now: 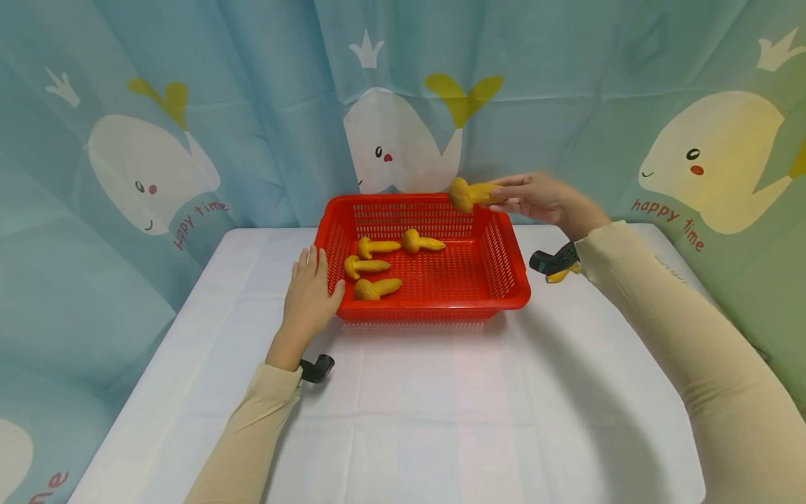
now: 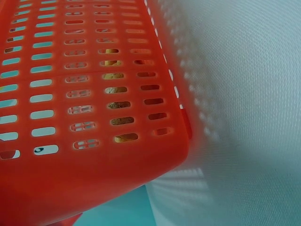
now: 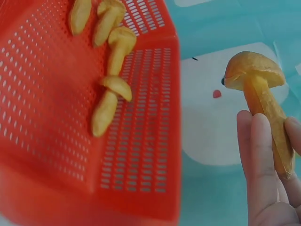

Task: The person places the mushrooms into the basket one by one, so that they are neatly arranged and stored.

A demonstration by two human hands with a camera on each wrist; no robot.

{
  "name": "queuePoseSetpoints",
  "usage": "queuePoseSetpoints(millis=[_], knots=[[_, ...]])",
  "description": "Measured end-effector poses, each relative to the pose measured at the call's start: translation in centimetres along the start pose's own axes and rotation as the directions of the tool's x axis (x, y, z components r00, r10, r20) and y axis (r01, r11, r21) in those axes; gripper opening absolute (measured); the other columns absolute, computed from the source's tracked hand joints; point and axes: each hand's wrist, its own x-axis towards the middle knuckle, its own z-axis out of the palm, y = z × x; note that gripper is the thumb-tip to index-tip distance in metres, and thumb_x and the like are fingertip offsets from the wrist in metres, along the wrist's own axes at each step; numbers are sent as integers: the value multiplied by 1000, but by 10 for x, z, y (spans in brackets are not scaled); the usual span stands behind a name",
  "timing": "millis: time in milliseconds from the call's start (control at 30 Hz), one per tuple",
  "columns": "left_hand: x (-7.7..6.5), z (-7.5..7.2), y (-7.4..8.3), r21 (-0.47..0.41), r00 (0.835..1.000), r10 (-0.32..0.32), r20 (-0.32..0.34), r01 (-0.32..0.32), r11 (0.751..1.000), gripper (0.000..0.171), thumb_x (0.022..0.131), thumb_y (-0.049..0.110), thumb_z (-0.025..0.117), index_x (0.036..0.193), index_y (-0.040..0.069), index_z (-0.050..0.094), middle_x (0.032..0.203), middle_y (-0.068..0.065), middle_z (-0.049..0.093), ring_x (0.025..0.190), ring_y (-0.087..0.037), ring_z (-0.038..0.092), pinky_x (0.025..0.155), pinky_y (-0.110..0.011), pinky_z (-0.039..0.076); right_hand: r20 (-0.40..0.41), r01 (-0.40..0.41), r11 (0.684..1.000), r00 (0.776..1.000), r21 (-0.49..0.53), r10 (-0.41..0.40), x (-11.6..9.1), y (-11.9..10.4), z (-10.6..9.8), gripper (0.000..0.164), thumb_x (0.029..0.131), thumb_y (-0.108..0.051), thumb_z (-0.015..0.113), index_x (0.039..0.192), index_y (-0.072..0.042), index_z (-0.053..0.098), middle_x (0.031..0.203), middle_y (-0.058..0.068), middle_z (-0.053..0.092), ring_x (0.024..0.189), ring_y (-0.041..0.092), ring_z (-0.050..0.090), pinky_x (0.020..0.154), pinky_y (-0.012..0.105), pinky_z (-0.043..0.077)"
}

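Note:
My right hand [image 1: 543, 198] pinches a yellow mushroom [image 1: 464, 194] by its stem, above the back right rim of a red plastic basket [image 1: 434, 305]. In the right wrist view the held mushroom [image 3: 257, 75] has its cap pointing away from the fingers. Inside the basket, several similar yellow mushrooms [image 1: 374, 267] lie toward the left side and back. My left hand [image 1: 308, 294] rests against the basket's left rim with its fingers extended. The left wrist view shows the slotted basket wall [image 2: 89, 165], with bits of yellow showing through.
On the white-covered table [image 1: 403, 420], a small yellow piece [image 1: 557, 276] lies right of the basket, partly hidden by the right wrist's black camera [image 1: 554, 260]. A blue-green curtain [image 1: 264, 105] with whale prints hangs close behind the table.

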Motion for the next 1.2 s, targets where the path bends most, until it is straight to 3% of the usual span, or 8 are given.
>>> queuePoseSetpoints(millis=[400, 767, 933, 1133, 1200], knots=[[0, 1, 1, 5, 1000, -9, 6, 9, 1000, 70, 92, 29, 48, 145, -8, 21, 154, -27, 14, 145, -41, 8, 118, -53, 10, -14, -85, 996, 996, 40, 85, 22, 23, 13, 21, 92, -3, 54, 85, -10, 72, 91, 3, 67, 83, 16, 68, 71, 25, 58], [0, 1, 0, 6, 1000, -1, -14, 2, 1000, 69, 93, 30, 47, 145, -8, 22, 154, -27, 15, 145, -40, 10, 118, -52, 10, -17, -77, 997, 997, -18, 77, 36, 35, 19, 10, 92, -6, 54, 92, -9, 64, 97, 2, 62, 86, 13, 66, 74, 25, 58], [0, 1, 1, 5, 1000, -5, -11, 5, 1000, 69, 93, 29, 47, 145, -9, 22, 154, -27, 15, 145, -40, 9, 118, -52, 10, -1, -95, 994, 995, 45, 95, 46, 38, 23, 8, 90, -7, 59, 92, -7, 66, 97, 2, 62, 87, 14, 65, 75, 26, 58], [0, 1, 2, 1, 1000, -11, -10, 11, 1000, 70, 92, 29, 48, 145, -8, 22, 154, -27, 15, 145, -40, 9, 119, -51, 10, -3, -124, 990, 992, 74, 124, 59, 44, 29, 19, 94, -6, 52, 86, -10, 68, 96, 0, 63, 86, 13, 65, 71, 25, 58], [-1, 1, 2, 1, 1000, -9, -12, 9, 1000, 70, 92, 29, 48, 145, -8, 23, 154, -27, 15, 145, -40, 10, 118, -51, 10, 19, -123, 990, 992, 66, 122, 63, 47, 30, 20, 95, -6, 50, 88, -11, 68, 99, 0, 62, 88, 13, 64, 76, 26, 57]])
